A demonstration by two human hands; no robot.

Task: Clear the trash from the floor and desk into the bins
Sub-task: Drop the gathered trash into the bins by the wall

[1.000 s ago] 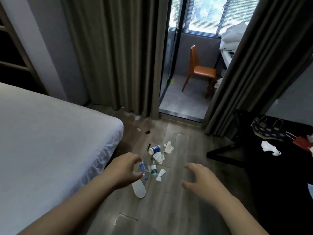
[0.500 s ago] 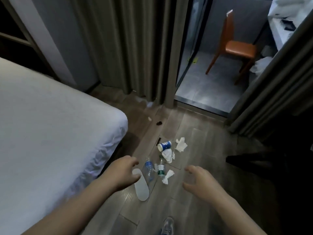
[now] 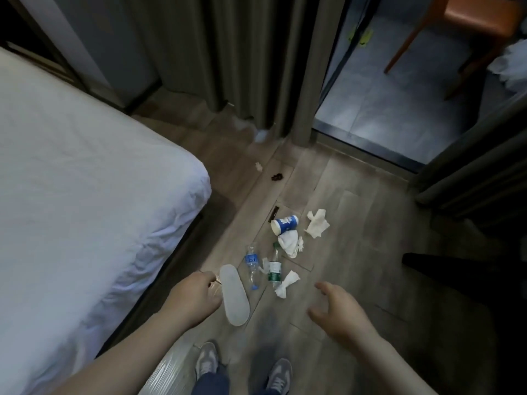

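Hands forward above the trash (image 3: 288, 243): left hand (image 3: 194, 297) loosely curled, right hand (image 3: 339, 312) relaxed and spread, both empty.

Trash lying scattered on the wooden floor (image 3: 356, 201)
A paper cup (image 3: 284, 223) is lying on its side among crumpled tissues (image 3: 317, 223); two plastic bottles (image 3: 274, 270) are lying just beside a white slipper (image 3: 234, 295).

White bed (image 3: 85, 209) left; grey curtains (image 3: 242, 52); orange chair (image 3: 479, 15) beyond doorway.
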